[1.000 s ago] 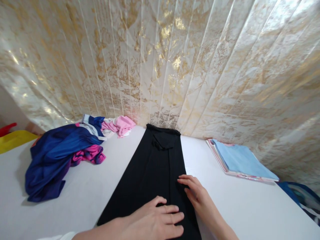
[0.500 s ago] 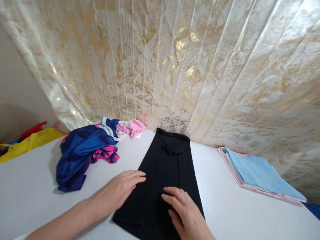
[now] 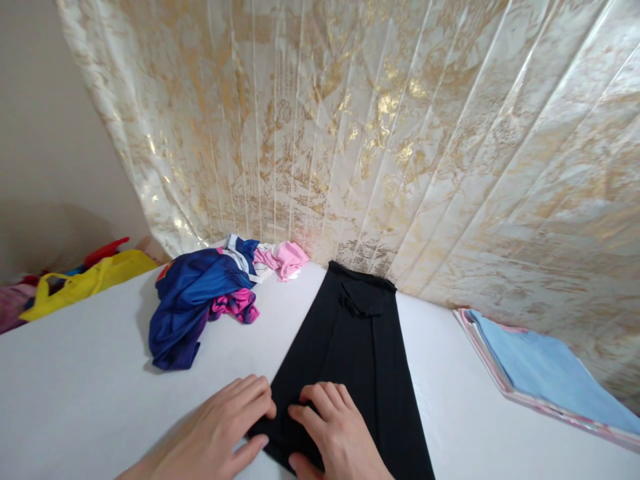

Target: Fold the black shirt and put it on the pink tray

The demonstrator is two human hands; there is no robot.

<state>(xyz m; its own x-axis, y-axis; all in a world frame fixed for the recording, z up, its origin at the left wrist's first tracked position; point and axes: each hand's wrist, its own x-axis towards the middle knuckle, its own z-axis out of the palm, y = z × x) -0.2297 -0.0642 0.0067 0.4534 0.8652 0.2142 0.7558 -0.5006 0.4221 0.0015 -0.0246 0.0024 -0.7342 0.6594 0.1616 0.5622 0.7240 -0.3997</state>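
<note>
While both hands work close together at its near end, the black cloth lies lengthwise on the white table, narrow at the far edge and wider toward the near one. The person's left hand is at the left side of the cloth, by its near left corner, with 4 fingers curled over and the thumb apart from them below; whether they pinch any fabric cannot be told. The right hand is just beside it, over the cloth, its fingers bent and their tips down at the fabric; whether these grip cannot be told either. Near the far edge, a small black flap lies folded on the cloth, whose end there is bunched against the gold-patterned curtain. Toward the table's far left corner sits a crumpled blue garment, with magenta cloth bunched at its right side and pink cloth behind it, close to the curtain. Along the far edge toward the right lies a flat stack of folded cloths, light blue on top. Past the left end of the far edge are a yellow cloth and a red item.
</note>
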